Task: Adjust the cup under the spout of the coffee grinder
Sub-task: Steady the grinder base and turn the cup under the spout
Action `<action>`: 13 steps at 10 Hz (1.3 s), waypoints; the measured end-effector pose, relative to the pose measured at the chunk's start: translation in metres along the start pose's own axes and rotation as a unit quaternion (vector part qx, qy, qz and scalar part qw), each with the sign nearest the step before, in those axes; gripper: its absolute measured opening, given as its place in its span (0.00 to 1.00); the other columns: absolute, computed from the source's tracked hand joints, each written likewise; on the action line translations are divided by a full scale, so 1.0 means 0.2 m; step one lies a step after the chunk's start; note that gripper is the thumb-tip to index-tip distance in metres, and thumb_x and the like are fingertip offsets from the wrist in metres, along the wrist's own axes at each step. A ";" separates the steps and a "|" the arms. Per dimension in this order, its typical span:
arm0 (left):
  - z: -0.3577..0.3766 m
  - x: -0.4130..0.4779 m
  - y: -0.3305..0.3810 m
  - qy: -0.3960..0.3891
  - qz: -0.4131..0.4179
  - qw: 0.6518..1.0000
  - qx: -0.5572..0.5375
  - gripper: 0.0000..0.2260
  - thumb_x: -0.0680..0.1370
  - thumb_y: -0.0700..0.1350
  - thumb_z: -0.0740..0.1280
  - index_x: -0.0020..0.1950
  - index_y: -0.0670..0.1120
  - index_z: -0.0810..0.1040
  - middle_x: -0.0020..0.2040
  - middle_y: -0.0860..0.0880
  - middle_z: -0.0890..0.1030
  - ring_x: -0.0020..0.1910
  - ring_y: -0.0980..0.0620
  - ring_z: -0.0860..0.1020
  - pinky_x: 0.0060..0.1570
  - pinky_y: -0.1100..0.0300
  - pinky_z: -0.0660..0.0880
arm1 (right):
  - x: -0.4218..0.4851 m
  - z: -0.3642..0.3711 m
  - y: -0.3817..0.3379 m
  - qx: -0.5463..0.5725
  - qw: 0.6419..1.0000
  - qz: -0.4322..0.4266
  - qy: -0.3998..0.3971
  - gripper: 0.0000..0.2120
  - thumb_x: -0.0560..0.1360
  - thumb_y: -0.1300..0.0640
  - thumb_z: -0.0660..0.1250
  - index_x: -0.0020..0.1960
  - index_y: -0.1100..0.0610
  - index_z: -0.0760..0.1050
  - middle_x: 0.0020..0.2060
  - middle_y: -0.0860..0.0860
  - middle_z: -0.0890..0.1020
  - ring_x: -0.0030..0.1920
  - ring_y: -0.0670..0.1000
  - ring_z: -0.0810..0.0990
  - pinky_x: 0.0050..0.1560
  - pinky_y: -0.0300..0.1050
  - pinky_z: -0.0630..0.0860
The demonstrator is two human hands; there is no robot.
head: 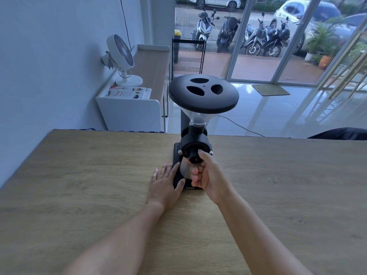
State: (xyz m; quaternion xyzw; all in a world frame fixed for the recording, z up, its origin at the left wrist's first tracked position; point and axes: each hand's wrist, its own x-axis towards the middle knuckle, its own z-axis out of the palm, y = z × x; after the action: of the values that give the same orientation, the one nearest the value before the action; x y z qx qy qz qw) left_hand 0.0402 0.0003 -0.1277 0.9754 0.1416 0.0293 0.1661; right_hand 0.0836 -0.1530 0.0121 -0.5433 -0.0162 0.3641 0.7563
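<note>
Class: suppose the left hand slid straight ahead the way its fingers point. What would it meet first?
Probably nothing new: the left hand already touches the coffee grinder base, so it would press that.

Your right hand (208, 173) wraps the metal cup (185, 168), fingers curled across its front, thumb up beside the black knob (195, 156) of the grinder (195, 139). The cup stands on the grinder base, directly below the knob; the spout itself is hidden. Your left hand (165, 182) lies flat on the tabletop (79, 185), fingers spread, thumb and forefinger touching the base's left edge. The black hopper lid (203, 93) tops the grinder. A white fan (121, 58) stands on a shelf at the wall behind.
</note>
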 end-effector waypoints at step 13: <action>0.00 0.00 0.00 0.001 -0.002 1.000 -0.012 0.30 0.79 0.66 0.43 0.79 0.60 0.43 0.81 0.53 0.50 0.79 0.54 0.44 0.77 0.50 0.42 | 0.00 -0.01 -0.02 -0.006 0.999 -0.009 0.052 0.28 0.64 0.42 0.77 0.55 0.60 0.77 0.23 0.46 0.69 0.24 0.46 0.67 0.27 0.40 0.69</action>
State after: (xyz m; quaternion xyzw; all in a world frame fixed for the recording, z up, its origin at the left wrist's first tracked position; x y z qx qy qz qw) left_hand 0.0400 0.0002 -0.1274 0.9731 0.1436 0.0319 0.1775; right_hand 0.0855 -0.1550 0.0146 -0.5656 0.0162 0.3285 0.7562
